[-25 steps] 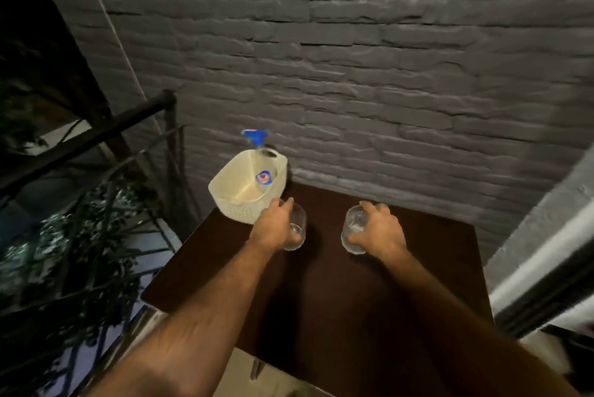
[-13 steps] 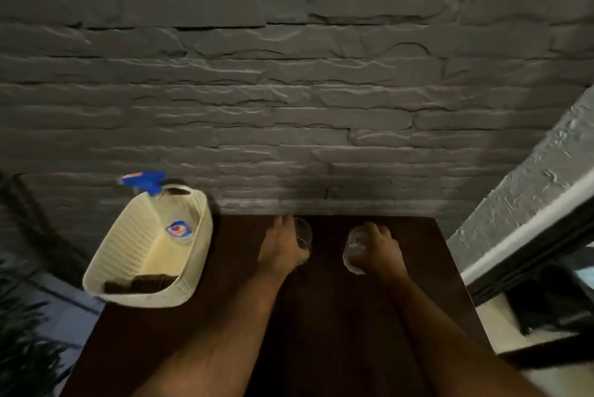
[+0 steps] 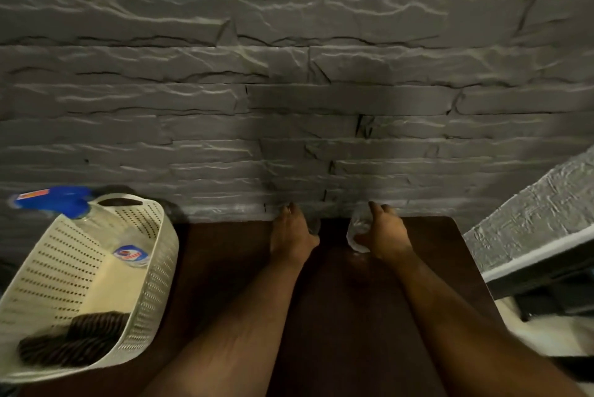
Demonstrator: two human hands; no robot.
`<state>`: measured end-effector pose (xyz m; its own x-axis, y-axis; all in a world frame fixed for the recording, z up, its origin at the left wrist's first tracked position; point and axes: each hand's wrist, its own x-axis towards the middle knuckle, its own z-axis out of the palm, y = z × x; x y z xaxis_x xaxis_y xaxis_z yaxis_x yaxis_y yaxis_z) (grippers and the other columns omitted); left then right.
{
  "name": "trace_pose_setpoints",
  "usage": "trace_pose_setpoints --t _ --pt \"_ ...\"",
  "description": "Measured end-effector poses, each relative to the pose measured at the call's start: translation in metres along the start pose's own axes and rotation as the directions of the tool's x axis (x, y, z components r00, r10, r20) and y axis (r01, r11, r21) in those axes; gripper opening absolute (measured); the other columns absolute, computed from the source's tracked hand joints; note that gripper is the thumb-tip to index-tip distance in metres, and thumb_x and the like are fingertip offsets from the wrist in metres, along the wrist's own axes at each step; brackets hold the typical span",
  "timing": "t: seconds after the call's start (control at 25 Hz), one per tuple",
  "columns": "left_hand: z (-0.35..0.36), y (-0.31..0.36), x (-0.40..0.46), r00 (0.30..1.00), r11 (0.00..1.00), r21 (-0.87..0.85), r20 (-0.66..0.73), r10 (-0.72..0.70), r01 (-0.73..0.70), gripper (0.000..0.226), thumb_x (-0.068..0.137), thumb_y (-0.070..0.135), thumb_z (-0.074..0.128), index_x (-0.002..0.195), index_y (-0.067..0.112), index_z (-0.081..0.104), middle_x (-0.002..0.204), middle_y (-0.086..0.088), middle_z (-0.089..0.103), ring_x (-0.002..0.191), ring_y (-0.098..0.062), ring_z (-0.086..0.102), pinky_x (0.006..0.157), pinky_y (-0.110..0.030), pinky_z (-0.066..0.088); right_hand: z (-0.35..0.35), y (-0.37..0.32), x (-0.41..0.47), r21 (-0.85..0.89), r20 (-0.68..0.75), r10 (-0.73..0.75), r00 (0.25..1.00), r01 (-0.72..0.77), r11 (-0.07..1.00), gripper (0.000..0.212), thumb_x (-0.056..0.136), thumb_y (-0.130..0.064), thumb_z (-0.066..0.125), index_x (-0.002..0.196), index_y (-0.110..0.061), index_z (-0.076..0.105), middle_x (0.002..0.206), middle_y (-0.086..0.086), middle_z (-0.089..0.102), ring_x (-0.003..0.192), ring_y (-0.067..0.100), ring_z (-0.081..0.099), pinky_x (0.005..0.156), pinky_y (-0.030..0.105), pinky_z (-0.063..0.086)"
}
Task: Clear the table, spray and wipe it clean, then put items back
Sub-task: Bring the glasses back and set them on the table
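On the dark brown table (image 3: 340,316), both hands are at the far edge by the wall. My left hand (image 3: 292,236) grips a clear glass (image 3: 315,225), mostly hidden behind the hand. A second clear glass (image 3: 357,229) is held by my right hand (image 3: 387,236), fingers curled round it. Both glasses sit low at the tabletop. On the table's left end, a cream perforated basket (image 3: 151,281) holds a spray bottle (image 3: 96,223) with a blue trigger head and a dark cloth (image 3: 77,338).
A grey stone-brick wall (image 3: 289,91) rises right behind the table's far edge. At the right, a grey textured ledge with a white strip (image 3: 530,236) stands close to the table corner. The basket overhangs the table's left side.
Both hands have carried the glasses away from me to the table's far edge by the wall. The camera has tipped down and moved closer, so the basket looks larger.
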<state>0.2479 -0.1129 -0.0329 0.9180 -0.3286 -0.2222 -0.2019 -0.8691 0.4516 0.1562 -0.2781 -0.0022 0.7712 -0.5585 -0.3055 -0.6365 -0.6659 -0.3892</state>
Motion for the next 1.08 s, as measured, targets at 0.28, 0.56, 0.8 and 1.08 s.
trace_pose_setpoints --t 0.28,0.56,0.8,1.08 --pt "0.011 0.004 0.011 0.999 1.0 -0.019 -0.035 -0.009 0.009 0.107 0.069 0.043 0.083 0.15 0.01 0.023 0.152 -0.013 0.031 0.135 -0.03 0.039 0.107 -0.038 0.039 0.009 0.001 0.011 0.016 -0.033 -0.027 0.999 0.028 0.999 0.091 0.072 -0.033 0.081 0.148 -0.018 0.033 0.144 0.013 0.043 0.125 0.036 0.049 0.101 0.045 0.048" --pt "0.004 -0.011 -0.021 1.0 0.998 -0.062 -0.001 -0.004 0.004 0.125 0.068 0.046 0.084 0.155 0.011 0.001 0.162 -0.013 0.003 0.149 -0.029 0.007 0.118 -0.036 0.017 0.004 0.015 -0.013 0.077 -0.089 -0.112 0.99 0.119 0.99 0.104 0.068 -0.034 0.086 0.15 -0.019 0.025 0.156 0.013 0.028 0.136 0.038 0.038 0.106 0.052 0.044" --pt "-0.035 -0.022 -0.116 0.992 1.0 -0.027 -0.123 -0.011 0.008 0.107 0.079 0.042 0.077 0.155 0.008 0.01 0.161 -0.012 0.013 0.148 -0.027 0.014 0.118 -0.033 0.018 -0.002 0.006 -0.099 -0.06 -0.251 -0.328 0.911 0.324 0.944 0.076 0.08 -0.038 0.074 0.144 -0.016 0.039 0.151 0.017 0.035 0.135 0.04 0.035 0.102 0.05 0.041" --pt "-0.069 -0.084 -0.301 0.95 0.986 -0.08 -0.267 -0.163 0.146 0.087 0.087 0.04 0.067 0.152 0.006 0.021 0.158 -0.015 0.022 0.146 -0.028 0.022 0.118 -0.034 0.019 0.031 -0.057 -0.245 -0.063 -0.08 -0.646 0.76 0.643 0.764 0.056 0.079 -0.028 0.074 0.129 -0.013 0.056 0.133 0.015 0.052 0.123 0.034 0.049 0.1 0.043 0.044"
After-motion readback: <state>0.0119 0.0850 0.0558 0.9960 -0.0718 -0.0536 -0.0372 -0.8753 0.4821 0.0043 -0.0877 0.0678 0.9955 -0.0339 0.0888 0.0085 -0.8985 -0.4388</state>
